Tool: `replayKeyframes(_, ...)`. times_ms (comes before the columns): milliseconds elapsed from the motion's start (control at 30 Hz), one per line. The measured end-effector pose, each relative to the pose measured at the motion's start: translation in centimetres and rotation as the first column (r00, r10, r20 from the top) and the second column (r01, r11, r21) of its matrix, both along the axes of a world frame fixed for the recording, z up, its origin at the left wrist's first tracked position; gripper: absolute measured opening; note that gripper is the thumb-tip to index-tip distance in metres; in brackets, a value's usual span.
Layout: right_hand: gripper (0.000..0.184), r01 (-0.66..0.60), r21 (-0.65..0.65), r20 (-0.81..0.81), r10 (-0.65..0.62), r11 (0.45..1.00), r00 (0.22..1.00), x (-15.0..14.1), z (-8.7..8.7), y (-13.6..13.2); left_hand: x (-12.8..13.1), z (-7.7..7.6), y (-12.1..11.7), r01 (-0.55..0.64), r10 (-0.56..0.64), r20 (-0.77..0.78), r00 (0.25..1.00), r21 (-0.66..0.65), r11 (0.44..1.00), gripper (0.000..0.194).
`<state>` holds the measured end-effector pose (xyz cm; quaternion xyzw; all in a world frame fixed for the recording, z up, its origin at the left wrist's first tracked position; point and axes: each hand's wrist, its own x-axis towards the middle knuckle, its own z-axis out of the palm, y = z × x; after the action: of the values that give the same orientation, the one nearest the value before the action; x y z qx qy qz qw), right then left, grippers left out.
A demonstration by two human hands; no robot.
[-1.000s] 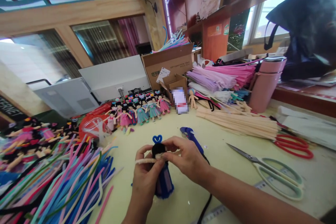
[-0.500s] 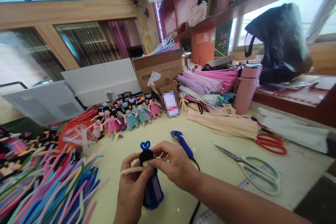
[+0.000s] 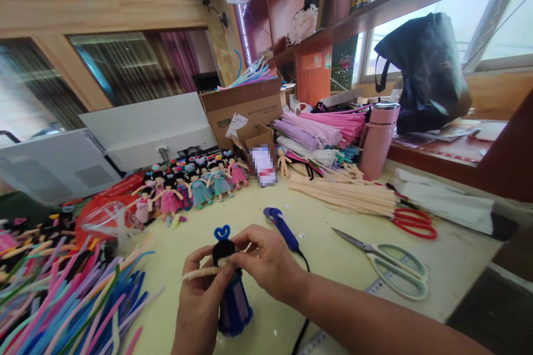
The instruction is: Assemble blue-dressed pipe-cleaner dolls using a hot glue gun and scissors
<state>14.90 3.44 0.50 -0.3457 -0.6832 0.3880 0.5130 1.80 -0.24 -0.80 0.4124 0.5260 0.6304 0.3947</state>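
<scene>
Both hands meet low at six o'clock over the table. The left hand grips the doll upright; the right hand pinches a beige stem at its neck. Scissors lie at three o'clock.

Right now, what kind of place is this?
Likely a small craft workshop making pipe-cleaner dolls: heaps of pipe cleaners, a row of finished dolls on the table, and both hands working a blue doll.
</scene>
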Motion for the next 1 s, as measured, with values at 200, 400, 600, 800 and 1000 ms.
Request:
replayKeyframes(200, 0.015, 0.006, 0.008, 0.0, -0.006, 1.0, 1.0, -0.11, -0.08, 0.1, 0.07, 0.07, -0.04, 0.006, -0.006, 0.012, 1.0, -0.008, 1.0, 0.054)
replayKeyframes(400, 0.015, 0.01, -0.017, -0.01, -0.01, 1.0, 1.0, -0.11, -0.05, 0.11, 0.12, 0.06, -0.01, -0.001, 0.001, 0.019, 1.0, -0.007, 1.0, 0.055)
replayKeyframes(600, 0.016, 0.009, -0.015, 0.013, -0.009, 1.0, 1.0, -0.11, -0.21, 0.22, 0.12, 0.09, 0.05, 0.0, 0.0, 0.01, 1.0, -0.011, 1.0, 0.054)
replayKeyframes(800, 0.017, 0.013, -0.016, -0.008, -0.013, 1.0, 1.0, -0.24, -0.42, 0.31, -0.16, -0.27, 0.14, 0.0, 0.0, -0.008, 1.0, -0.004, 1.0, 0.054)
replayKeyframes(1000, 0.015, 0.016, -0.006, 0.011, -0.016, 1.0, 1.0, -0.19, -0.4, 0.26, -0.04, -0.19, 0.07, -0.002, 0.002, -0.004, 1.0, -0.014, 1.0, 0.054)
